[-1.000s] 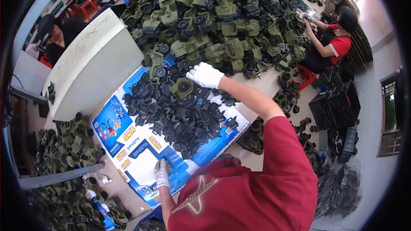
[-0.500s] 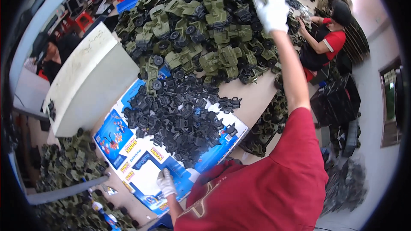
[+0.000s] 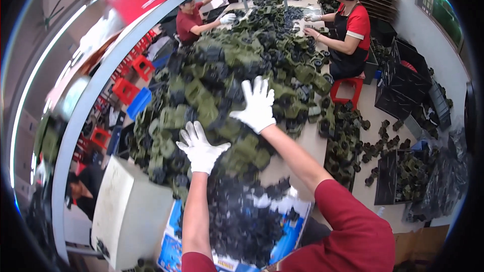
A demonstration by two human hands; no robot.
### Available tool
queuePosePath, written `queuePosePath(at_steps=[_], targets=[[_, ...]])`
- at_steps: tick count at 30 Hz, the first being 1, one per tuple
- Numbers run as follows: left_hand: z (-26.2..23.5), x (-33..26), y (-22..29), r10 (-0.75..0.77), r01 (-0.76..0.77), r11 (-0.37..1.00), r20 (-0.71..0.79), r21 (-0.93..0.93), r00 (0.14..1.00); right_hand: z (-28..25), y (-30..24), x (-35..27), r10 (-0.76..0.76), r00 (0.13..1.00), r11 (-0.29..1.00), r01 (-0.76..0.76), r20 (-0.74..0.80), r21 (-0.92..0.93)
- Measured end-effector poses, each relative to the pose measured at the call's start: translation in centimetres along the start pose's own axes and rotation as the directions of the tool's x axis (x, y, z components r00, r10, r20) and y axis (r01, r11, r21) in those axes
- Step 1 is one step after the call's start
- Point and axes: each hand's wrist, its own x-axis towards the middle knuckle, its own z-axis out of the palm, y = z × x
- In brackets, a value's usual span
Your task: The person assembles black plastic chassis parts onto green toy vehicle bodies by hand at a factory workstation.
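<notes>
A big heap of olive-green toy vehicles (image 3: 199,95) with black wheels covers the table in front of me. My left hand (image 3: 201,150), in a white glove, is open with spread fingers at the heap's near edge. Slightly farther out and to the right, my right hand (image 3: 256,106), gloved too, is spread open over the same vehicles. Whether either palm presses on them I cannot tell. Neither hand holds anything. Nearer to me, small black plastic parts (image 3: 239,216) lie piled on a printed blue and white cardboard sheet (image 3: 171,252), partly hidden by my left forearm.
A pale box-shaped block (image 3: 128,211) stands left of the cardboard, beside a slanting grey post (image 3: 93,98). At the right, a person (image 3: 348,22) in an apron sits on a red stool (image 3: 345,92). Another person (image 3: 191,22) works at the far left. Black crates (image 3: 403,78) and scattered vehicles are on the floor.
My left hand has moved forward from the cardboard to the green heap. My right hand has come back from the heap's far right toward its middle. The view has tilted upward.
</notes>
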Motion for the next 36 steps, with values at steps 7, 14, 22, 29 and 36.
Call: queuePosePath(at_steps=[7,14,22,29,36], targets=[[-0.5,13.3,7.6,0.106,-0.176,0.954,-0.275,-0.244,0.956,1.5,2.9,13.2,0.026,0.962,0.995,0.002,-0.271,0.100],[0.7,25.7,12.9,0.266,-0.301,0.948,-0.264,-0.103,0.927,1.1,5.6,27.5,0.282,0.912,0.938,-0.198,-0.298,0.283],[3.0,31.9,13.6,0.362,-0.355,0.931,0.101,-0.080,0.927,1.7,12.8,33.4,-0.033,0.995,0.998,0.038,0.099,-0.043],[-7.0,14.5,6.7,0.460,-0.453,0.839,-0.052,-0.300,0.886,-7.0,22.5,2.9,-0.032,0.908,0.990,-0.028,-0.418,-0.137],[4.1,-9.5,5.1,0.286,-0.234,0.939,0.199,-0.252,0.937,-1.7,19.1,-8.0,0.439,0.878,0.898,-0.438,0.190,-0.048]])
